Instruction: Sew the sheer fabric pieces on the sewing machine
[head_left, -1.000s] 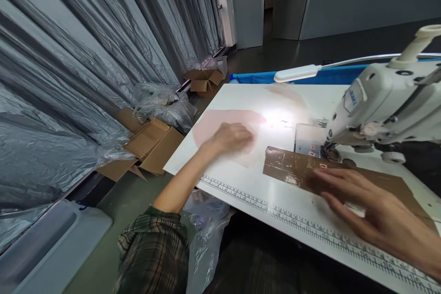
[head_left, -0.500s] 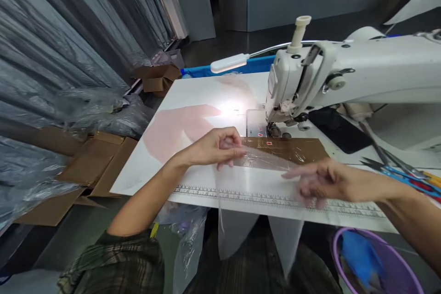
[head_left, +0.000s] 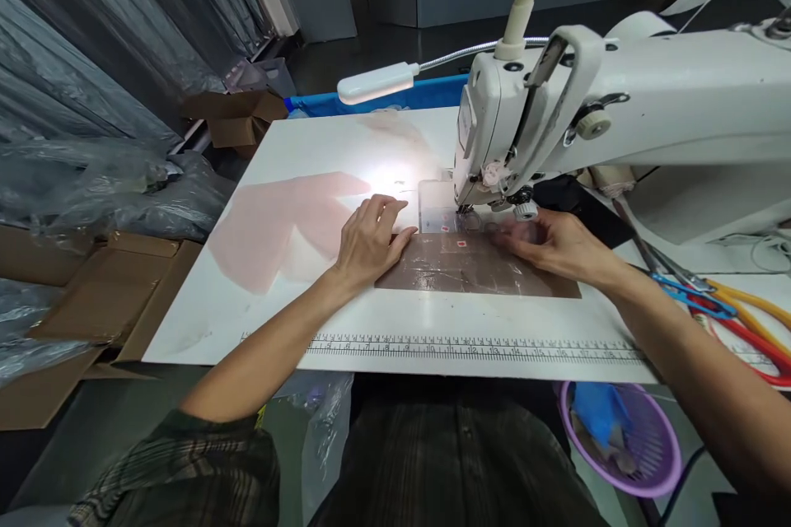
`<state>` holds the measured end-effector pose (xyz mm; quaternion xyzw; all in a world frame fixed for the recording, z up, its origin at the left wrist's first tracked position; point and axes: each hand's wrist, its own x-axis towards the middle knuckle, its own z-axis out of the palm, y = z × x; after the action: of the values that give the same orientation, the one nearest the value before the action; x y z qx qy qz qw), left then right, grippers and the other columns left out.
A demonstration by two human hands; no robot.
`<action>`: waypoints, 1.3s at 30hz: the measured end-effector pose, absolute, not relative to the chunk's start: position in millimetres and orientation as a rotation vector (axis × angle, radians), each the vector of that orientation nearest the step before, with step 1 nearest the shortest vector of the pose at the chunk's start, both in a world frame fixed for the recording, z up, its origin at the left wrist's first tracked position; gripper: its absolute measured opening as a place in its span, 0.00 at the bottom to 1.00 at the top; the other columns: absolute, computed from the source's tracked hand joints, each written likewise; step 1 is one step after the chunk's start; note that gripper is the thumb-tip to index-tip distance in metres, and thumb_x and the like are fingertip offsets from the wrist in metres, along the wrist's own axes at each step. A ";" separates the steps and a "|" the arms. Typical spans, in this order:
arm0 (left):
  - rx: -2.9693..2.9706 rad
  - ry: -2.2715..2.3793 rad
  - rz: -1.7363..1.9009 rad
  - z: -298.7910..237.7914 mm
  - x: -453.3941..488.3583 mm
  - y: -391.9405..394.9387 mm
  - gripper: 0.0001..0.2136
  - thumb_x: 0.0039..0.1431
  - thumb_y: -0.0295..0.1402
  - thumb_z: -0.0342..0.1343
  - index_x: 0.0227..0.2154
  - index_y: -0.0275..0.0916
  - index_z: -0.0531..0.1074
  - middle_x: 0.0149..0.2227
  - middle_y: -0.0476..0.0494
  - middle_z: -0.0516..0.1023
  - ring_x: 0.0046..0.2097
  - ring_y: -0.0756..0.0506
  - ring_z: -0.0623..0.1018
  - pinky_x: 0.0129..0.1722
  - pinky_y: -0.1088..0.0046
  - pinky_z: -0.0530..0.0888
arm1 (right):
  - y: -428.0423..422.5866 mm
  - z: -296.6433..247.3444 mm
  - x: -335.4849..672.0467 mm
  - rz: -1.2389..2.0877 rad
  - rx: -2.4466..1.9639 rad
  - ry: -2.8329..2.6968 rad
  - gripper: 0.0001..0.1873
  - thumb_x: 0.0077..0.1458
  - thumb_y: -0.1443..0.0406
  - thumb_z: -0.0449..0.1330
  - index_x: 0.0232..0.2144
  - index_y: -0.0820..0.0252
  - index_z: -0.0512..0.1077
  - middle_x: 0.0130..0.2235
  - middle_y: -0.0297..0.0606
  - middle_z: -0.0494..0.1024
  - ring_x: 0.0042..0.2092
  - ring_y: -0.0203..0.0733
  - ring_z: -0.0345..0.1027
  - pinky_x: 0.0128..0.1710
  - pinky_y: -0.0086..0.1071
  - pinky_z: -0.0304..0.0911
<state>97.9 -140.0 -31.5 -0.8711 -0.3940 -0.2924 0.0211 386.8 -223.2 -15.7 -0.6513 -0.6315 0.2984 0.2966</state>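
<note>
Here, in the head view, our left hand (head_left: 369, 240) rests loosely spread, gripping nothing visible, by a flat brown tape-covered strip (head_left: 470, 273) on the white counter (head_left: 470, 317), before the white sewing machine (head_left: 673, 99). Our right hand's (head_left: 556, 245) fingers bend inward near its needle; we cannot tell their hold.
</note>
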 end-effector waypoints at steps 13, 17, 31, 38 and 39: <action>-3.626 -2.351 -0.931 -10.8 91.0 -156.7 0.33 0.59 0.60 0.56 0.53 0.35 0.68 0.29 0.46 0.78 0.25 0.48 0.79 0.25 0.72 0.75 | -216.1 -11.5 319.0 1.484 -1.197 -1.562 0.23 0.59 0.49 0.62 0.48 0.57 0.77 0.39 0.41 0.83 0.37 0.40 0.77 0.38 0.36 0.73; -3.564 -2.246 -0.670 -5.7 88.2 -158.0 0.34 0.57 0.40 0.66 0.62 0.35 0.59 0.36 0.45 0.80 0.28 0.49 0.80 0.26 0.76 0.74 | -210.7 -28.4 344.9 0.751 -1.460 -1.920 0.15 0.62 0.60 0.59 0.44 0.59 0.80 0.36 0.41 0.82 0.35 0.42 0.75 0.37 0.38 0.71; -3.377 -2.152 -1.055 -22.1 90.0 -150.4 0.30 0.56 0.39 0.67 0.58 0.38 0.63 0.32 0.50 0.80 0.25 0.51 0.78 0.27 0.74 0.76 | -218.6 -52.0 349.0 0.267 -1.173 -2.312 0.18 0.62 0.67 0.54 0.50 0.58 0.79 0.44 0.50 0.74 0.44 0.49 0.70 0.45 0.47 0.72; -3.407 -2.111 -1.019 -20.5 87.7 -147.6 0.28 0.54 0.35 0.67 0.56 0.36 0.64 0.28 0.52 0.78 0.25 0.51 0.78 0.27 0.75 0.74 | -218.9 -45.2 350.8 0.394 -1.232 -2.195 0.19 0.62 0.67 0.55 0.51 0.55 0.79 0.43 0.44 0.77 0.41 0.43 0.74 0.43 0.39 0.72; -3.414 -2.134 -1.026 -20.8 88.0 -147.0 0.28 0.54 0.35 0.67 0.56 0.36 0.65 0.28 0.52 0.78 0.25 0.51 0.78 0.26 0.75 0.74 | -218.9 -44.0 352.6 0.406 -1.266 -2.151 0.19 0.62 0.67 0.55 0.52 0.55 0.78 0.42 0.43 0.78 0.40 0.42 0.74 0.41 0.37 0.72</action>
<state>88.0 -147.0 -20.8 -0.7184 -0.4490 -0.2160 -0.4853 352.6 -218.9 -44.0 -0.4774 -0.8109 0.1532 0.3016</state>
